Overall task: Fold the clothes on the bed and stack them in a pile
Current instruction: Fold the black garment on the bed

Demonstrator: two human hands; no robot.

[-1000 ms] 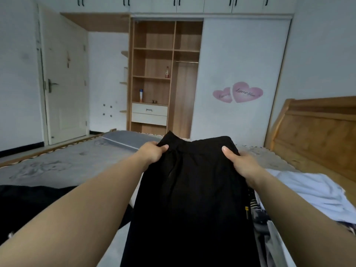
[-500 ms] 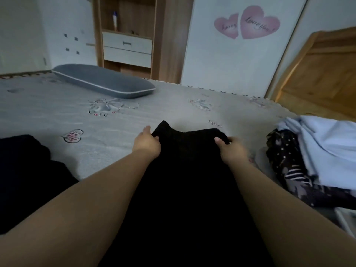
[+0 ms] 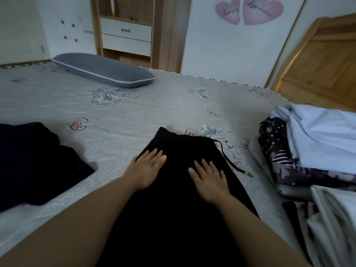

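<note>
We are looking down at the grey bedspread (image 3: 134,112), where the black drawstring trousers (image 3: 183,189) are now lying flat, waistband pointing away from us. Half a second ago both hands were pinching the waistband corners; they are no longer gripping. The left hand (image 3: 147,170) is resting palm-down on the left edge of the trousers, fingers straight and held close together. The right hand (image 3: 210,180) is pressing flat on the cloth, fingers slightly spread. A dark folded garment (image 3: 38,166) is lying at left, an unfolded clothes heap (image 3: 308,147) at right. The drawstring (image 3: 231,162) is trailing onto the bedspread.
</note>
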